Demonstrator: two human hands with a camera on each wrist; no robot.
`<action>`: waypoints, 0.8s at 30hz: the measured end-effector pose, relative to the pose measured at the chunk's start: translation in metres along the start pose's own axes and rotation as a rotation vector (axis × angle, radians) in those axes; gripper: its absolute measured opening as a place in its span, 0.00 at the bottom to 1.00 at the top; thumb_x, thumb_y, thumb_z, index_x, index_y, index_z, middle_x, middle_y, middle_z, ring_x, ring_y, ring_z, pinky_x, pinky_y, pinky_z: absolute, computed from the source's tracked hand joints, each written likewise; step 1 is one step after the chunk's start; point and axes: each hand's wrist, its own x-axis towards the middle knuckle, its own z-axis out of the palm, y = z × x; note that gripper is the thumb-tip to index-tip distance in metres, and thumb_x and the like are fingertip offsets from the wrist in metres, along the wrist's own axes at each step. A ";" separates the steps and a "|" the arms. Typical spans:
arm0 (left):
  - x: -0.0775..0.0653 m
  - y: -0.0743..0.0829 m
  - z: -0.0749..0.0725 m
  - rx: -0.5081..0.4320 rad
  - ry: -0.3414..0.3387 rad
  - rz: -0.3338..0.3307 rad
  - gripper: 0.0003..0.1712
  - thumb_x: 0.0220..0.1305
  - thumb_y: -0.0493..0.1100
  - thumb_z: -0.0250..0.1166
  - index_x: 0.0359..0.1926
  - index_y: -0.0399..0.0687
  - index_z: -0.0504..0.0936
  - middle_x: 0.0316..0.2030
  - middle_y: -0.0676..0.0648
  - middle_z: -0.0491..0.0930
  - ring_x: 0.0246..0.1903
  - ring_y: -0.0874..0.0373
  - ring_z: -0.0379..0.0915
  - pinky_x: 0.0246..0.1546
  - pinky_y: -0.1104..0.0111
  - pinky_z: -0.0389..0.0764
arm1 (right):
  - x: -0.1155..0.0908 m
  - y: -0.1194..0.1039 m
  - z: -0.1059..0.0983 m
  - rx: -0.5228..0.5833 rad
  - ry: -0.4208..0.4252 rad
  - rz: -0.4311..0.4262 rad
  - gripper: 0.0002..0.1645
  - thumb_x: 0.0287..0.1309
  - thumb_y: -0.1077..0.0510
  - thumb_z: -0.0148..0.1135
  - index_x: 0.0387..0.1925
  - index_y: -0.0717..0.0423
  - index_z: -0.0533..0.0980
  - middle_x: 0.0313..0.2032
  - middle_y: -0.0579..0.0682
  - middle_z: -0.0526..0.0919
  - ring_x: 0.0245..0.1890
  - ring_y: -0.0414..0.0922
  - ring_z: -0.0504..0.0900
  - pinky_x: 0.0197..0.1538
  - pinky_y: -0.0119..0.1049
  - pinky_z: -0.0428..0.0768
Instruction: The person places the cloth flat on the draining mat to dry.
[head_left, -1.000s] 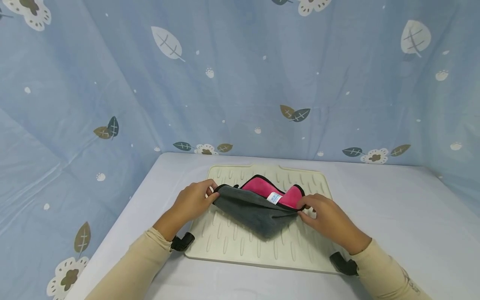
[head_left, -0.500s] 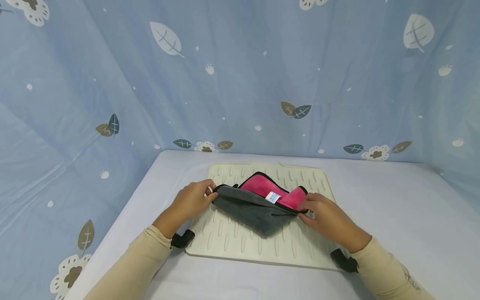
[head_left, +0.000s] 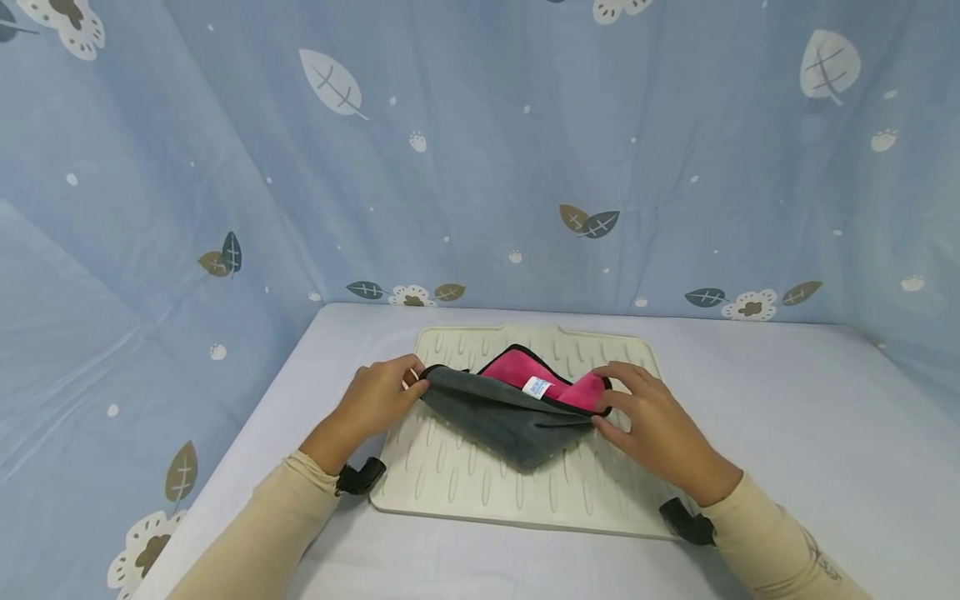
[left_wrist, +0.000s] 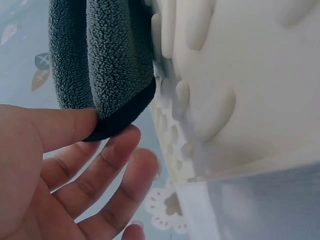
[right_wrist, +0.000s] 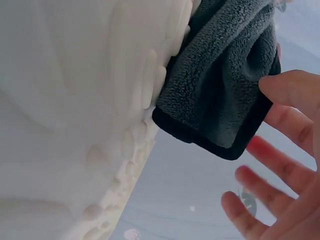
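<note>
The cloth [head_left: 506, 421] is over the bumpy mat [head_left: 480, 500], its left end pinched by the left hand [head_left: 372, 402], its right end by the right hand [head_left: 663, 427], whose fingers [head_left: 630, 377] now spread wider, yet both ends still seem held.

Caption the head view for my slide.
Left hand and right hand hold a gray and pink cloth over a cream mat.

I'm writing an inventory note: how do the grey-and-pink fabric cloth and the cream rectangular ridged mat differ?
Colour: the grey-and-pink fabric cloth is two-toned; the cream rectangular ridged mat is one colour.
Size: the cloth, bunched, looks smaller than the mat.
Pose: the cloth is bent and partly lifted; the mat lies flat.
Both have textured surfaces.
</note>
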 end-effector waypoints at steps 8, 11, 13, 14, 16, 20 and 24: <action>-0.002 0.001 0.001 -0.004 0.004 0.016 0.07 0.68 0.49 0.66 0.41 0.54 0.81 0.33 0.56 0.85 0.28 0.63 0.76 0.44 0.53 0.71 | 0.001 -0.005 -0.003 0.034 -0.043 -0.033 0.10 0.48 0.61 0.77 0.29 0.49 0.81 0.35 0.43 0.84 0.43 0.44 0.82 0.64 0.54 0.72; -0.001 0.003 0.002 -0.032 -0.021 0.001 0.13 0.68 0.50 0.65 0.49 0.51 0.79 0.37 0.54 0.85 0.31 0.61 0.77 0.46 0.51 0.70 | 0.002 -0.007 -0.006 0.048 -0.078 -0.030 0.09 0.50 0.61 0.76 0.30 0.49 0.81 0.31 0.39 0.83 0.37 0.39 0.83 0.66 0.55 0.71; -0.001 0.005 0.003 -0.055 -0.033 0.003 0.19 0.68 0.49 0.65 0.56 0.49 0.76 0.41 0.52 0.85 0.34 0.59 0.80 0.48 0.49 0.69 | 0.003 -0.009 -0.008 0.057 -0.105 -0.023 0.08 0.53 0.60 0.75 0.32 0.48 0.82 0.30 0.37 0.83 0.36 0.38 0.82 0.62 0.52 0.75; -0.002 0.006 0.003 -0.061 -0.035 0.012 0.23 0.67 0.49 0.66 0.60 0.49 0.75 0.43 0.51 0.84 0.37 0.58 0.81 0.49 0.48 0.69 | 0.003 -0.010 -0.009 0.062 -0.115 -0.019 0.07 0.54 0.59 0.74 0.33 0.48 0.82 0.30 0.36 0.83 0.36 0.37 0.82 0.60 0.50 0.78; -0.003 0.008 0.005 -0.068 -0.035 0.035 0.27 0.67 0.48 0.67 0.64 0.49 0.73 0.49 0.48 0.82 0.41 0.56 0.81 0.50 0.46 0.69 | 0.003 -0.012 -0.010 0.069 -0.123 -0.022 0.07 0.56 0.59 0.73 0.35 0.46 0.82 0.31 0.34 0.82 0.35 0.35 0.81 0.52 0.45 0.82; -0.005 0.013 0.007 -0.044 -0.030 0.101 0.29 0.66 0.48 0.68 0.67 0.52 0.72 0.61 0.46 0.76 0.52 0.50 0.80 0.54 0.43 0.71 | 0.001 -0.013 -0.011 0.078 -0.144 -0.010 0.07 0.57 0.57 0.72 0.37 0.44 0.81 0.29 0.31 0.78 0.32 0.32 0.76 0.41 0.38 0.81; -0.006 0.015 0.009 -0.048 -0.056 0.174 0.31 0.67 0.46 0.67 0.69 0.54 0.71 0.68 0.46 0.70 0.66 0.45 0.70 0.62 0.41 0.68 | 0.001 -0.014 -0.012 0.092 -0.167 -0.005 0.07 0.57 0.57 0.72 0.36 0.44 0.81 0.25 0.29 0.72 0.28 0.31 0.71 0.36 0.33 0.76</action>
